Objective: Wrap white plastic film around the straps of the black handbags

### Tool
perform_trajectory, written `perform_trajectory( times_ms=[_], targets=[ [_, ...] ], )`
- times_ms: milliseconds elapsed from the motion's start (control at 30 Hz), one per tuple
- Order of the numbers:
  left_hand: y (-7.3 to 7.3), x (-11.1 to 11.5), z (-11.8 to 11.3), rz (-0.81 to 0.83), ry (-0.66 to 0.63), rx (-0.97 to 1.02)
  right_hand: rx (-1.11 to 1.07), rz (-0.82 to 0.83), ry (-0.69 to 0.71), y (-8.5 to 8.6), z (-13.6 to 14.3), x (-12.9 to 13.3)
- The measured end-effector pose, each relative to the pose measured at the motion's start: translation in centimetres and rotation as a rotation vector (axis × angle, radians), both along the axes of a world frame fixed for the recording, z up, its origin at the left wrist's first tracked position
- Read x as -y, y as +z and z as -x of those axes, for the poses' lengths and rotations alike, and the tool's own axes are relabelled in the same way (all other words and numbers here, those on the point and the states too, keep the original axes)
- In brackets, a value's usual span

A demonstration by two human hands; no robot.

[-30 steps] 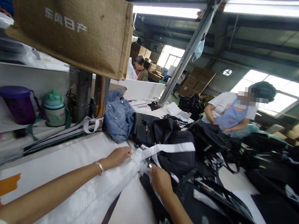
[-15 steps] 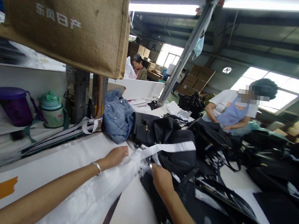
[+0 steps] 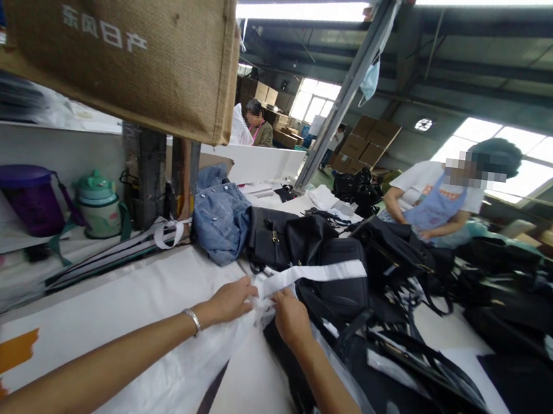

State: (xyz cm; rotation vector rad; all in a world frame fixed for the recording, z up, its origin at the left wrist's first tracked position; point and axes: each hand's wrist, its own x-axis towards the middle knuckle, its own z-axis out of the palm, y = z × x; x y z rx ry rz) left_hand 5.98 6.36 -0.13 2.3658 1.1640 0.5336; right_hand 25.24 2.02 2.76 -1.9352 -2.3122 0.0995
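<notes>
A long translucent plastic bag stretches across the table below my forearms, its far end gathered in a crumple. At that crumple, my left hand has its fingers and thumb curled in on the plastic. My right hand pinches at the other side of the same bunched end; its fingertips partly hide what they grip. Between and beyond both hands runs a flat white strip, lying over a black bag. Whether the strip is joined to the plastic I cannot tell.
Black bags and straps crowd the right side. A denim bundle lies ahead. On the left stand a purple cup and a green bottle. A burlap bag hangs above. A person works across the table.
My left hand has loosened from a fist and moved right and down to the bunched plastic. My right hand has shifted slightly up. The hands are now closer together.
</notes>
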Motion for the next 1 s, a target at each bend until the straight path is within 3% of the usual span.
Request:
perform_trajectory(
  times_ms=[167,300,567,767,867,1000],
  targets=[
    [-0.8,-0.9,-0.1,0.023,0.004,0.039,-0.045,-0.097,-0.132,0.7,0.0,-0.8],
    [-1.6,-1.2,0.2,0.043,0.013,0.078,-0.101,-0.177,-0.207,0.0,1.2,0.3],
    [-1.9,-0.8,0.2,0.048,0.026,0.141,-0.311,-0.028,-0.167,-3.4,3.4,2.1],
    [-2.1,-1.0,0.1,0.052,0.066,0.164,-0.358,0.021,0.004,-2.6,2.6,2.4],
    [-2.2,-1.1,0.1,0.054,0.086,0.169,-0.625,0.185,0.054,-2.0,1.6,3.1],
    [-2.3,-1.0,0.0,0.041,0.107,0.162,-1.161,0.479,-0.076,-1.9,1.0,3.5]
  ],
)
